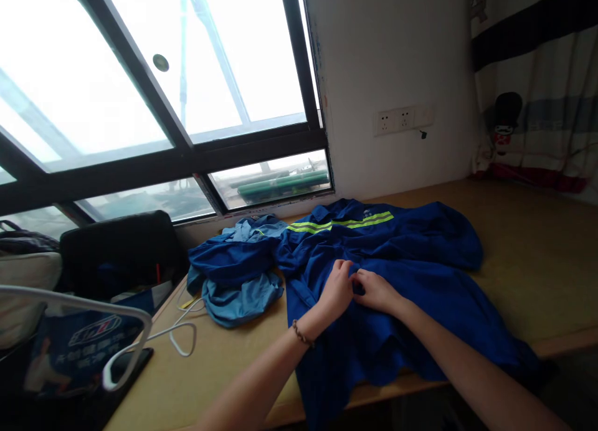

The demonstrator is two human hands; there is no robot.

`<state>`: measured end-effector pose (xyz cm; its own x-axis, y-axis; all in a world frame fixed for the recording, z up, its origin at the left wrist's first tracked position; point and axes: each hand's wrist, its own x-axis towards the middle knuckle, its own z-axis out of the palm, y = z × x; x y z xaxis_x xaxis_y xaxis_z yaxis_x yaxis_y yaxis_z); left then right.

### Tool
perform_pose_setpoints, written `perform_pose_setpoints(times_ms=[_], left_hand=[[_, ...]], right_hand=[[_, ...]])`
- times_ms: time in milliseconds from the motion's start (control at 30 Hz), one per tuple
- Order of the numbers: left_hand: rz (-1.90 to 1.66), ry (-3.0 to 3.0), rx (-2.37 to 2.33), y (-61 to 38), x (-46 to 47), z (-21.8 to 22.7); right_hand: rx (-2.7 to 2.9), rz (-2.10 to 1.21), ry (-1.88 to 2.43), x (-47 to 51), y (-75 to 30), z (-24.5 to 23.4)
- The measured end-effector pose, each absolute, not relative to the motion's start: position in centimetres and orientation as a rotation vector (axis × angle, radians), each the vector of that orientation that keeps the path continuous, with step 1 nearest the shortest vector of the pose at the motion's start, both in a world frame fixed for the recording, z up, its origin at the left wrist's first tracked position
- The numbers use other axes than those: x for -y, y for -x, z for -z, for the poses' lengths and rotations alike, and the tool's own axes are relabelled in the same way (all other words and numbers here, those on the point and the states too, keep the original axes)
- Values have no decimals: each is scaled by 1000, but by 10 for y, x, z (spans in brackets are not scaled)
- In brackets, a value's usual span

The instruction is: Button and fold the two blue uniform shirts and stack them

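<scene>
A dark blue work jacket [420, 294] with a yellow-green reflective stripe across its chest lies spread over the table, its lower part draping past the front edge. My left hand [337, 288], with a braided bracelet at the wrist, pinches the front of the jacket near its middle. Close beside it, my right hand [374, 289] has thumb and fingers pressed together on the same cloth. The fingertips of both hands nearly meet. Whether a button or zip lies between them is too small to make out.
Crumpled blue clothing [243, 294] lies left of the jacket on the tan tabletop [224, 362]. A white cable [182, 331] loops at the left, near a blue printed bag [88, 344] and a black chair back [121, 244]. Behind are a window and wall sockets [395, 119].
</scene>
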<state>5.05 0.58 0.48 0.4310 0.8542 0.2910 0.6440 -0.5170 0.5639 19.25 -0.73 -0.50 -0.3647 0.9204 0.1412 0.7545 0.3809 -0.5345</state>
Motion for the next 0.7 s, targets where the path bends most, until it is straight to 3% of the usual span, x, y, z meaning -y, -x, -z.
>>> perform_pose_setpoints(times_ms=[167, 367, 567, 700], left_hand=[[-935, -2199, -1092, -37, 22, 24], [-846, -2148, -1105, -12, 6, 23], [-849, -2101, -1140, -8, -1, 19], [-806, -2179, -1102, -10, 1, 19]], right_hand=[[2198, -691, 1421, 5, -203, 4], [2067, -939, 1387, -4, -211, 9], [2032, -970, 1399, -5, -214, 5], [2009, -771, 1358, 3, -206, -2]])
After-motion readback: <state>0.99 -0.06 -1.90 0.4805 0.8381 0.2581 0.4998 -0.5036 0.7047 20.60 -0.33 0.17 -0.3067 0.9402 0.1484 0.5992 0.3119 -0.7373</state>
